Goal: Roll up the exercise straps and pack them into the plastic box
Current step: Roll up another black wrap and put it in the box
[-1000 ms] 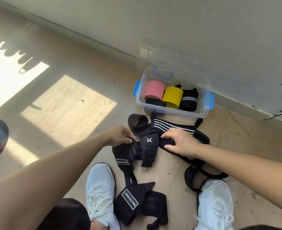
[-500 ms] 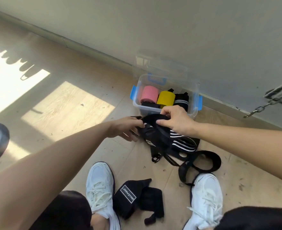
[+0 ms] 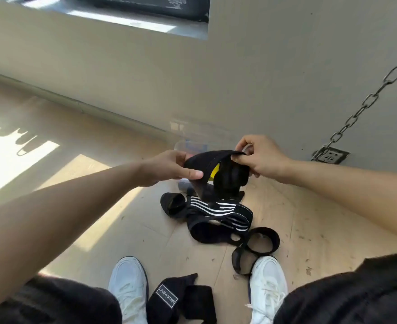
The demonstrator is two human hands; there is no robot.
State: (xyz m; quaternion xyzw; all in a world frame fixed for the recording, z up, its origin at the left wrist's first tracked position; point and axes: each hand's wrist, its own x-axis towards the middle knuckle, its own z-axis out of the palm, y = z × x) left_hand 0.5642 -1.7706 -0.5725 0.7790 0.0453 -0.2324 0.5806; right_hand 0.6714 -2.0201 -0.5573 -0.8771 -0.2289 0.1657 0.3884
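Both arms outstretched, left hand (image 3: 169, 168) & right hand (image 3: 260, 157) raised, fingers (image 3: 238, 157) pinched closed.

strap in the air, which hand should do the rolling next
Probably the right hand: it pinches the strap beside its already rolled end. The left hand holds the flat stretch farther out, so it seems better placed to steady and feed it.

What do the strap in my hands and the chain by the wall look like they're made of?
The held strap looks like matte black woven fabric: it folds and droops softly between both hands. The chain looks like grey metal: rigid oval links with a dull shine.
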